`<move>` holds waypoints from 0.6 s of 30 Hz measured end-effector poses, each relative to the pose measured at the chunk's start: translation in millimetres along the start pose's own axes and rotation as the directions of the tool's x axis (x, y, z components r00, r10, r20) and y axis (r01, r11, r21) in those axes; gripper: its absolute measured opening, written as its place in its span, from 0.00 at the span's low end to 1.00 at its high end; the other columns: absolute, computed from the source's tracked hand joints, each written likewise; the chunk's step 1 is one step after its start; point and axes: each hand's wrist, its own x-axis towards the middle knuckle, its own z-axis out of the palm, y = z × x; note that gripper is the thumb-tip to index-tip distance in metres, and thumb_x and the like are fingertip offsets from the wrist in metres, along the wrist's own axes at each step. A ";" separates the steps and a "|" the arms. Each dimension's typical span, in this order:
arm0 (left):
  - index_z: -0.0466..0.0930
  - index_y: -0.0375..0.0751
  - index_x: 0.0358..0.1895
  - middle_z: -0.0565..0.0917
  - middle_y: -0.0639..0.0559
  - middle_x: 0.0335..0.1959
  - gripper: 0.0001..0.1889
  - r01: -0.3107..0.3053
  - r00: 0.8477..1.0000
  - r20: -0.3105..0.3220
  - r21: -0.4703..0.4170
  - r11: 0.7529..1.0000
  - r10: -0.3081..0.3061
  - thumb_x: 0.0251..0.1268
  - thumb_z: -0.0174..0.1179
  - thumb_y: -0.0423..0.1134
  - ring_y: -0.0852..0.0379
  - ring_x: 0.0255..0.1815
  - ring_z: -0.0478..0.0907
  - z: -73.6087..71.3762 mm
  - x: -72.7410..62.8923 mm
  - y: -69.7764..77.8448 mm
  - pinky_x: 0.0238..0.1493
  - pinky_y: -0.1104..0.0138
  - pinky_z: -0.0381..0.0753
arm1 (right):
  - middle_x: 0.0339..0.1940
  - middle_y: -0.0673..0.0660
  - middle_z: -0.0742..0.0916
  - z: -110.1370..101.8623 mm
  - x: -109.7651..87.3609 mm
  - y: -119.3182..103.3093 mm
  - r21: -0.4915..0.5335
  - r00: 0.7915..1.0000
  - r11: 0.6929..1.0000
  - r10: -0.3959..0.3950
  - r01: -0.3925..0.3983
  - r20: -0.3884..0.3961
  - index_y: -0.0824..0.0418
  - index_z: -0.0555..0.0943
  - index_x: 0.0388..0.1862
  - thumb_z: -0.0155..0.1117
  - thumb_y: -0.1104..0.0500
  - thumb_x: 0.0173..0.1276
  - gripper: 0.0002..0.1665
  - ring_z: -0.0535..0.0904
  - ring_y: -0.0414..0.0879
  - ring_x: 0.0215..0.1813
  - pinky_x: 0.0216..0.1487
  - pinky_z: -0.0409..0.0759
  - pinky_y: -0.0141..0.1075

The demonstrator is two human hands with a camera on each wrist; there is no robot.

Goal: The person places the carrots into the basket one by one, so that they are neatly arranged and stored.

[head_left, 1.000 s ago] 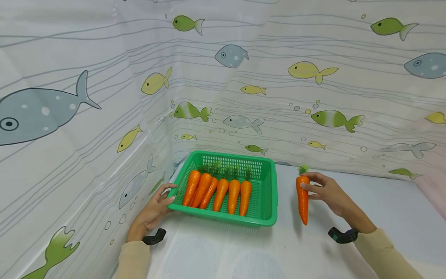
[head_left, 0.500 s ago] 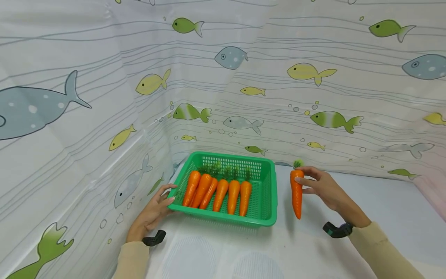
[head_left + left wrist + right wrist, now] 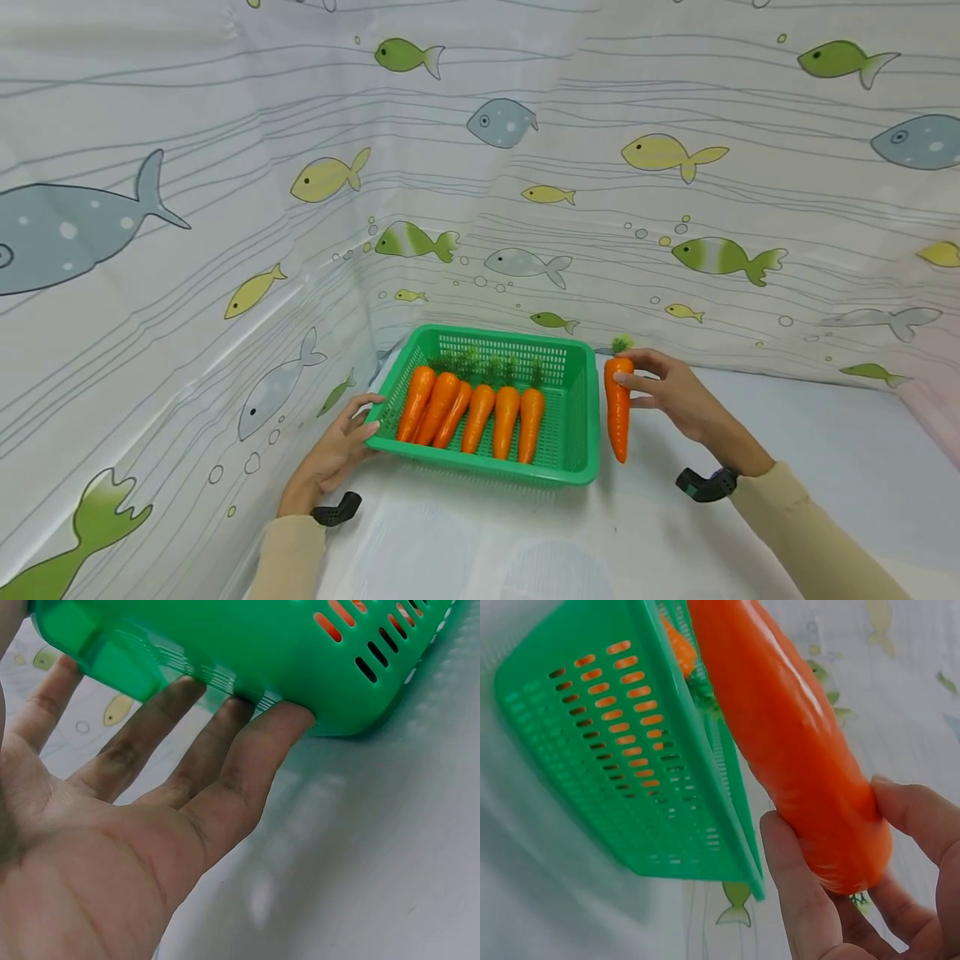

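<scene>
Several orange carrots (image 3: 507,421) with green leafy tops lie side by side in a green plastic basket (image 3: 577,429). My left hand (image 3: 337,450) holds the basket's left front corner. In the left wrist view its fingers (image 3: 251,761) press against the basket's outer wall from below the rim. My right hand (image 3: 671,392) pinches another carrot (image 3: 618,408) near its leafy top, the tip pointing down, just right of the basket's right rim. In the right wrist view the thumb and fingers clasp this carrot's thick end, and most of the leaves are hidden.
A white cloth-like surface (image 3: 480,533) lies under the basket. Walls of fish-printed sheeting (image 3: 480,208) rise behind and to the left, close to the basket and left hand. Inside the basket, bare mesh floor shows right of the carrots.
My right hand has moved left with its carrot, coming close to the basket's right rim. The left hand stays at the basket's corner, and the carrots inside have not moved.
</scene>
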 end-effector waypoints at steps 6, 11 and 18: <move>0.59 0.46 0.73 0.56 0.38 0.71 0.22 -0.005 1.000 0.003 0.004 1.000 0.005 0.82 0.50 0.33 0.52 0.46 0.76 -0.6 0.3 -1.1 0.56 0.50 0.76 | 0.67 0.66 0.74 14.8 10.4 -4.6 0.008 1.000 1.000 -0.004 0.003 0.023 0.65 0.70 0.71 0.71 0.50 0.72 0.36 0.80 0.56 0.59 0.53 0.84 0.48; 0.60 0.48 0.72 0.56 0.38 0.69 0.21 -0.004 1.000 0.007 -0.005 1.000 0.004 0.82 0.49 0.33 0.52 0.46 0.77 -0.8 0.9 -0.9 0.56 0.50 0.77 | 0.67 0.65 0.74 28.4 20.2 -8.9 0.028 0.999 1.000 0.002 -0.003 0.041 0.65 0.71 0.70 0.72 0.50 0.71 0.36 0.79 0.57 0.61 0.54 0.83 0.51; 0.60 0.48 0.72 0.55 0.38 0.70 0.21 0.001 1.000 0.006 -0.018 1.000 -0.001 0.82 0.50 0.34 0.53 0.42 0.76 0.2 1.2 0.0 0.55 0.50 0.76 | 0.66 0.64 0.75 48.9 33.9 -16.6 0.049 0.998 0.999 0.014 -0.017 0.055 0.64 0.72 0.69 0.72 0.51 0.71 0.34 0.81 0.56 0.57 0.53 0.84 0.48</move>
